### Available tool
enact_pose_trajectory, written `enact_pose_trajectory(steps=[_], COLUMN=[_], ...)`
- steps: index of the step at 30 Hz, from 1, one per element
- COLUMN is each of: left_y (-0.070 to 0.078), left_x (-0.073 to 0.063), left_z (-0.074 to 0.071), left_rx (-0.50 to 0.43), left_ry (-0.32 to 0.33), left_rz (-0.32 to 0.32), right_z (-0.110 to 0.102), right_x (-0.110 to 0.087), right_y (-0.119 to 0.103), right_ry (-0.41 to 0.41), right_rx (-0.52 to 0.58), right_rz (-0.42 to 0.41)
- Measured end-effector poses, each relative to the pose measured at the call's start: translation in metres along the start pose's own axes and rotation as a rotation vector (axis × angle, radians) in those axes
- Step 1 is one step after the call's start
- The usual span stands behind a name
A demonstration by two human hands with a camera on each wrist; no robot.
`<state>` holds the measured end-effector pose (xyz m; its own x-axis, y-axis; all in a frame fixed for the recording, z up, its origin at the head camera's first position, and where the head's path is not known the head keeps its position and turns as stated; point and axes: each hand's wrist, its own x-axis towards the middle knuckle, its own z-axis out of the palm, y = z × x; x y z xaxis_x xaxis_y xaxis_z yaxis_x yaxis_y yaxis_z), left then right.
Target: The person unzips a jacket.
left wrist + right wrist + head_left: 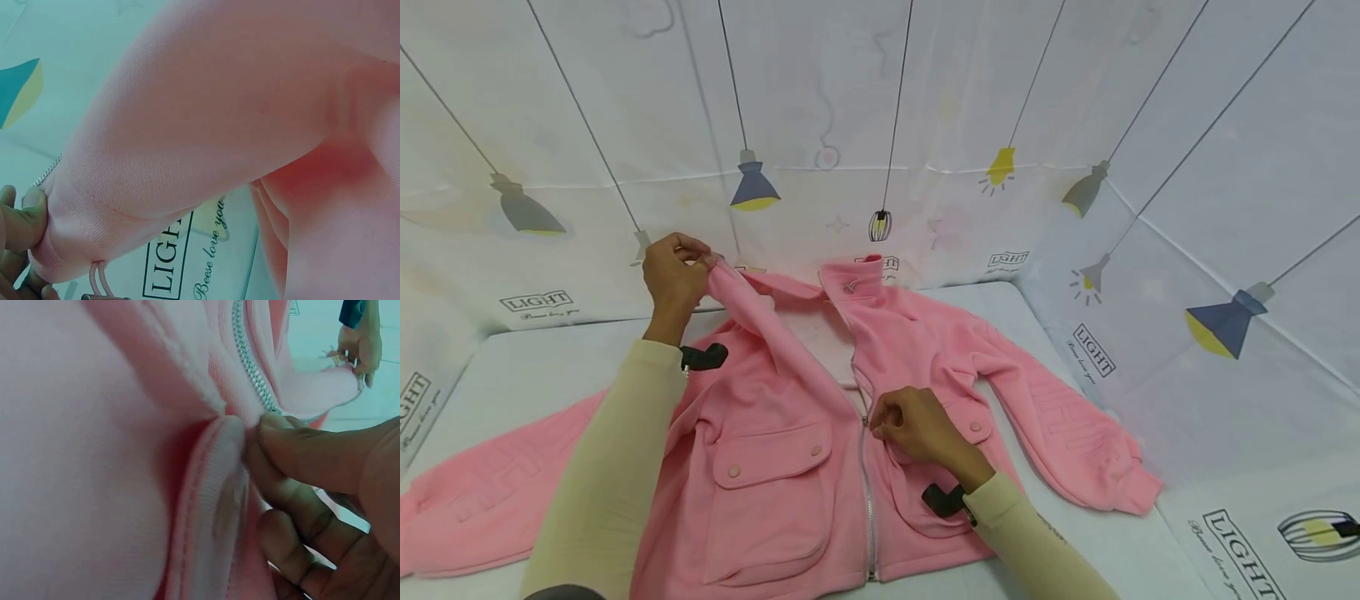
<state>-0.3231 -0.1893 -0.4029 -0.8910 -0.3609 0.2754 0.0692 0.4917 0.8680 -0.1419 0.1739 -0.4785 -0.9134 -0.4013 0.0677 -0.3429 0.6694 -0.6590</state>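
Observation:
A pink jacket [767,367] lies front up, its zipper [870,508] closed along the lower part and spread apart above. My left hand [673,271] pinches the top corner of the collar on the left side and holds that edge raised. In the left wrist view, a drawcord [97,278] hangs from the collar near the fingers [25,219]. Midway up the front, my right hand [917,425] pinches at the zipper, where the two sides part. The right wrist view shows the thumb [312,447] on the zipper teeth [250,369]; the fingers cover the slider.
The jacket covers much of a white table [1075,550], with one sleeve [497,492] stretched left and the other [1075,433] right. Flap pockets [771,500] with snap buttons sit on the front. White cloth walls [850,100] printed with lamps stand behind and at the sides.

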Motion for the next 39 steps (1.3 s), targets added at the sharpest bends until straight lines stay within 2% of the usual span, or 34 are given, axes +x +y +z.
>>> enact_pose_trajectory(steps=[8, 23, 29, 39], left_y=[-0.002, -0.008, -0.010, -0.009], left_x=[-0.001, 0.004, 0.007, 0.007], left_z=[-0.002, -0.007, -0.007, -0.007], left_rx=[0.003, 0.020, 0.007, 0.015], left_ry=[0.000, 0.006, 0.008, 0.005], left_rz=[-0.018, -0.044, -0.037, -0.060], right_z=[0.000, -0.001, 0.001, 0.002], right_x=[-0.006, -0.021, -0.029, -0.038], right_y=[0.001, -0.007, -0.005, -0.007], right_ry=[-0.048, -0.083, -0.103, -0.106], right_rx=[0.026, 0.017, 0.057, 0.042], right_rz=[0.004, -0.001, 0.002, -0.015])
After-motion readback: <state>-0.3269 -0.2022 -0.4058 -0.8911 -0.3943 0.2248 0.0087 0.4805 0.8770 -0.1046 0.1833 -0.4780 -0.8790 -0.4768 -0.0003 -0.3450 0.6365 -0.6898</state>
